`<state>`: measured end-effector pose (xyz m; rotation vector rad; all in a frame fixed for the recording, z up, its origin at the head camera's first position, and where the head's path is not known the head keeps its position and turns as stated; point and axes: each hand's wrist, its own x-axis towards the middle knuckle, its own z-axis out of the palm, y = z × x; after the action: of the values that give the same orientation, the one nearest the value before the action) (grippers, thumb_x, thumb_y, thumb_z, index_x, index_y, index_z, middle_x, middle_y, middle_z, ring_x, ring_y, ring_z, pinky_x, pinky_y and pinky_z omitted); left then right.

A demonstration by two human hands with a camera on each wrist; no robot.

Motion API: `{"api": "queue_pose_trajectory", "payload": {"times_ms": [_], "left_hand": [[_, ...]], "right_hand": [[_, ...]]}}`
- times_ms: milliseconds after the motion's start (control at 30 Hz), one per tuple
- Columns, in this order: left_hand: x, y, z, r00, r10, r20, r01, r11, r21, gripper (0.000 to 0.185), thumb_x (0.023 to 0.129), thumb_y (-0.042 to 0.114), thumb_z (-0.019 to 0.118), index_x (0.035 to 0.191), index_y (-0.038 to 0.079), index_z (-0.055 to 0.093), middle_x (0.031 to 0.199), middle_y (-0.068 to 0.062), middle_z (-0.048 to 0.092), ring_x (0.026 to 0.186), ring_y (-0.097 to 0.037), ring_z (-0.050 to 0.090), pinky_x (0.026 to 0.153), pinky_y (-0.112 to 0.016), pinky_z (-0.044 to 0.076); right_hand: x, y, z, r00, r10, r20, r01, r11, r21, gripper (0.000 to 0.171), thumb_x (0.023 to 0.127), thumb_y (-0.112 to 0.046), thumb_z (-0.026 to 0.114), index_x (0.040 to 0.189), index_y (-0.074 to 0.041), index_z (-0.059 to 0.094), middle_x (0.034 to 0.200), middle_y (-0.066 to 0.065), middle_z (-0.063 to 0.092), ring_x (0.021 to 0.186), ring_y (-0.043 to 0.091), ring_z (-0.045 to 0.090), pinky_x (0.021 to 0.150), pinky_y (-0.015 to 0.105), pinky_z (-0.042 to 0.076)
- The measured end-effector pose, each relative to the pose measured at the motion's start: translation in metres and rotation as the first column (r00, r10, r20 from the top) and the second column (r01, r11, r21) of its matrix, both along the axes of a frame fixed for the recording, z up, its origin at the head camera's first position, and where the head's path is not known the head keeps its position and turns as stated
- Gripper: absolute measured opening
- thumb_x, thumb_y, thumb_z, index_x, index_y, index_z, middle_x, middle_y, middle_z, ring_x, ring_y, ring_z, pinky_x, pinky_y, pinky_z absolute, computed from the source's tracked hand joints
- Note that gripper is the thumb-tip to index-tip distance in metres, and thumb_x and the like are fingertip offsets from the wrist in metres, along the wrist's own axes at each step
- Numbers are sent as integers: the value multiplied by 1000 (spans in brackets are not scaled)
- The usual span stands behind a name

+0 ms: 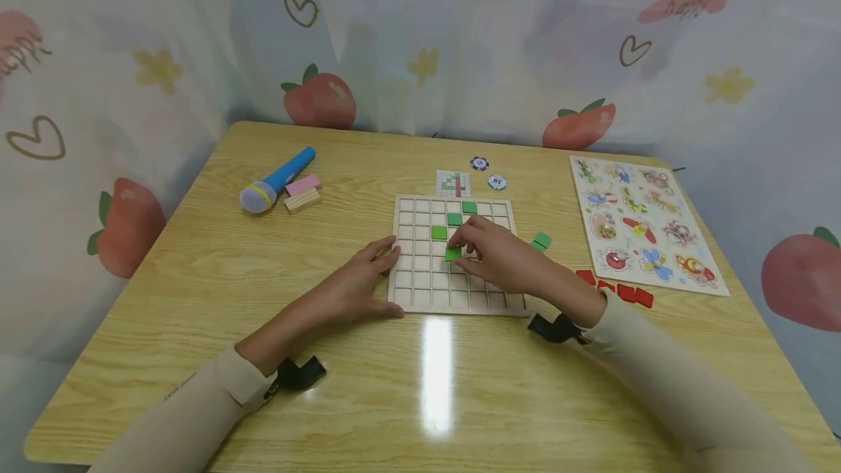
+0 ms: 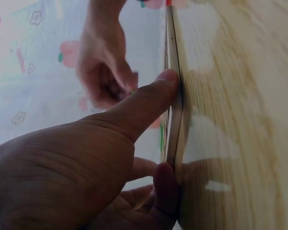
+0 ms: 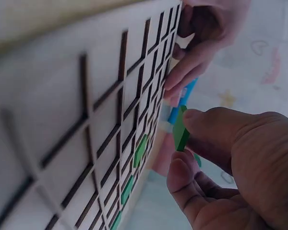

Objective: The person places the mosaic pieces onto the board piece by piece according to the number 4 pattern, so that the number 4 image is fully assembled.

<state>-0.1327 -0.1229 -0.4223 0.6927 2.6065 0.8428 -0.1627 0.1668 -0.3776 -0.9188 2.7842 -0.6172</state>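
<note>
A pale wooden grid board [image 1: 420, 299] lies on the table in front of me. Between thumb and fingertips my right hand [image 1: 502, 258] pinches a light green square tile [image 3: 181, 129], held just above the middle of the grid. Three other green tiles sit in the board's cells, stepping up to the right: one light green tile [image 1: 439, 233] and two darker ones, a middle tile [image 1: 455, 219] and a far tile [image 1: 469, 207]. My left hand [image 1: 351, 279] rests against the board's left side, thumb at the near left corner and fingertips touching the left edge.
Right of the board lie loose green tiles [image 1: 541, 241], several red tiles [image 1: 626, 293] and an insect puzzle board [image 1: 647, 228]. Behind it are a pattern card [image 1: 453, 183] and two chips [image 1: 497, 182]. A blue toy microphone [image 1: 282, 177], pink block [image 1: 303, 185] and wooden block [image 1: 302, 201] lie left.
</note>
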Motion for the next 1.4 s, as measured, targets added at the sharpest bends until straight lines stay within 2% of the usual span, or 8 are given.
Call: {"api": "queue_pose_trajectory", "payload": {"times_ms": [200, 400, 700, 833, 933, 1133, 1267, 1400], "left_hand": [[-2, 0, -1, 1000, -17, -17, 17, 1000, -5, 111, 84, 47, 90, 167, 4, 30, 180, -11, 15, 165, -37, 24, 125, -52, 40], [-2, -2, 1, 1000, -10, -9, 10, 1000, -19, 111, 84, 47, 90, 168, 4, 29, 181, -11, 15, 165, -37, 24, 125, -51, 41], [-2, 1, 3, 999, -17, -27, 16, 999, -36, 110, 85, 45, 90, 167, 3, 30, 180, -12, 16, 165, -37, 24, 125, -51, 41], [-1, 0, 3, 999, -18, -37, 17, 999, -32, 111, 84, 45, 91, 166, 1, 31, 180, -14, 17, 164, -38, 26, 125, -51, 41], [-1, 0, 2, 999, -14, -38, 13, 1000, -25, 111, 84, 44, 92, 166, 1, 31, 180, -14, 18, 164, -38, 26, 125, -50, 41], [0, 1, 2, 1000, 2, -26, -3, 1000, -26, 112, 83, 43, 92, 167, 2, 30, 180, -12, 17, 165, -38, 25, 125, -51, 40], [0, 1, 1, 1000, -6, -27, 6, 1000, -23, 112, 83, 43, 92, 166, 1, 30, 180, -14, 17, 165, -39, 24, 126, -52, 40], [0, 1, 0, 1000, -3, -29, 2, 1000, -24, 112, 83, 43, 92, 167, 2, 30, 180, -13, 16, 165, -39, 24, 125, -52, 40]], "right_hand": [[-33, -32, -5, 995, 91, 49, -92, 996, 20, 12, 100, -17, 76, 110, -11, 75, 105, 8, 66, 92, 20, 62, 80, 34, 54], [-49, -47, -12, 988, 134, 77, -139, 989, 55, 8, 101, -18, 75, 106, -13, 73, 103, 5, 65, 88, 18, 58, 78, 33, 53], [-49, -49, -14, 990, 106, 95, -113, 991, 68, 13, 101, -17, 74, 112, -10, 75, 110, 7, 68, 95, 19, 64, 86, 36, 57], [-39, -37, -13, 990, 138, 34, -140, 986, 89, 25, 106, -23, 69, 126, -9, 73, 125, 8, 68, 113, 22, 67, 97, 40, 58], [-24, -15, -4, 990, 136, -19, -135, 989, 58, 32, 108, -25, 65, 136, -9, 69, 134, 10, 65, 119, 24, 66, 97, 43, 59], [9, 49, 9, 991, -50, -121, 37, 993, -108, 26, 108, -14, 63, 133, -13, 68, 124, 7, 70, 95, 15, 65, 79, 41, 58], [26, 86, -1, 961, -168, -220, 130, 975, -180, 24, 106, -7, 64, 128, -13, 70, 119, 2, 73, 91, 11, 66, 78, 38, 57], [30, 111, -12, 919, -280, -275, 221, 948, -229, 21, 105, -1, 62, 123, -8, 71, 116, 6, 74, 92, 16, 67, 80, 30, 55]]}}
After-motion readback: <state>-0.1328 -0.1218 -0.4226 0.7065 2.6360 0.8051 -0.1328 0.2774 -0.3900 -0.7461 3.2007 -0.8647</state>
